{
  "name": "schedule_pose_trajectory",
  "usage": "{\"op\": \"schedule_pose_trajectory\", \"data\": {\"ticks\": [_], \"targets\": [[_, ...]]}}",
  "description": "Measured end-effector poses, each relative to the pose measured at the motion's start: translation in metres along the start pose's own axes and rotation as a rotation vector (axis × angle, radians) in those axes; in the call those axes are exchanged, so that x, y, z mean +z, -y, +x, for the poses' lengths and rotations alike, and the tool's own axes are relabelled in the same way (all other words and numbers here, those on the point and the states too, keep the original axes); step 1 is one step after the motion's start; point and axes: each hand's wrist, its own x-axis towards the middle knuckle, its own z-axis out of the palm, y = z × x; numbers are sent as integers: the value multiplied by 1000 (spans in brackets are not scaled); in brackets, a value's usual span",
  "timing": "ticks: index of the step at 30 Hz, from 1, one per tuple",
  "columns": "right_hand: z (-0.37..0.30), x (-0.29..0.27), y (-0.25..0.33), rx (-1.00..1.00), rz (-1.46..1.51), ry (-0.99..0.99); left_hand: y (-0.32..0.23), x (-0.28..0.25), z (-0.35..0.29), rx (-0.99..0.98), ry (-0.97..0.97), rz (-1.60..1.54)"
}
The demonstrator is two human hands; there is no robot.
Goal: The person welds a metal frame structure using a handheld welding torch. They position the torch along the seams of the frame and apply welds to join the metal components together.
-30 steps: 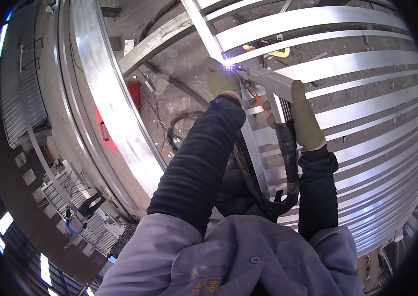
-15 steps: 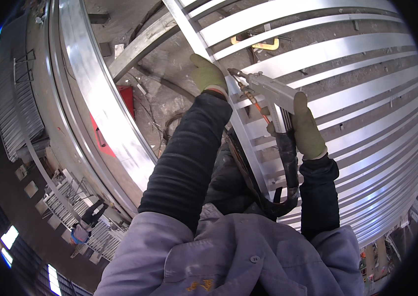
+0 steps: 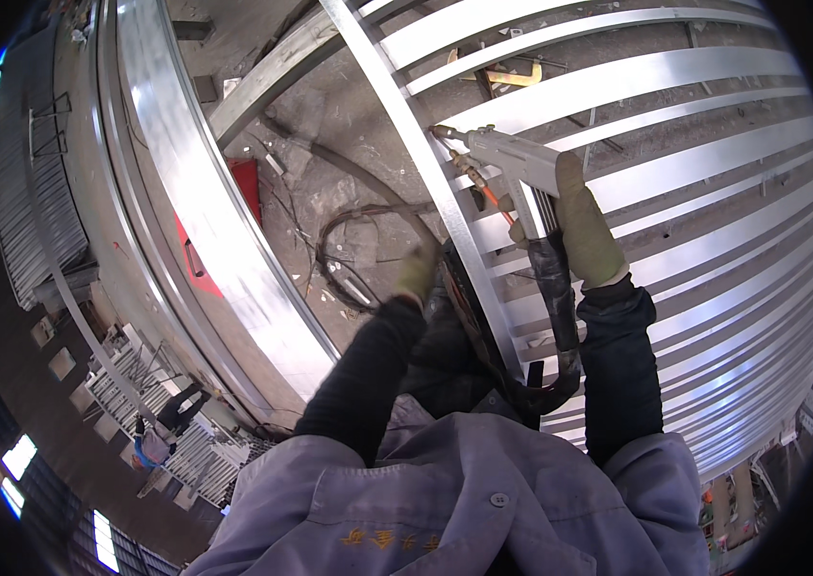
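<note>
My right hand point(image 3: 587, 230), in an olive glove, is wrapped round the grip of a grey welding gun point(image 3: 514, 158). The gun's nozzle points left, close to the side rail of a slatted silver metal panel point(image 3: 656, 96). A thick black cable point(image 3: 552, 288) runs from the grip down toward my body, and a thin orange hose point(image 3: 493, 197) lies along the gun. My left hand point(image 3: 416, 272), also gloved, is low beside the rail and over the floor. Motion smears its fingers, and nothing can be made out in it.
Left of the panel lies a long, wide metal profile point(image 3: 171, 125), with a red case point(image 3: 246, 187) partly under it. Dark cables point(image 3: 358, 173) coil on the littered floor. A grey beam point(image 3: 272, 82) meets the panel's far end. Beneath the slats is a yellow clamp point(image 3: 521, 75).
My left hand has left the panel's side rail and drawn back toward my body. The welding gun in my right hand has shifted slightly left and upward.
</note>
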Motion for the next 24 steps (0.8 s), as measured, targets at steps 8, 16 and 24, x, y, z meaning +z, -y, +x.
{"op": "schedule_pose_trajectory", "data": {"ticks": [8, 16, 24], "targets": [[-4, 0, 1, 1, 39, -5, -83, 18, -124, 120, 352, -255], [-4, 5, 2, -24, 47, -6, -101, 14, -163, 322, 388, -20], [-9, 12, 3, -34, 1, -34, -112, 4, -168, 386, 324, -6]]}}
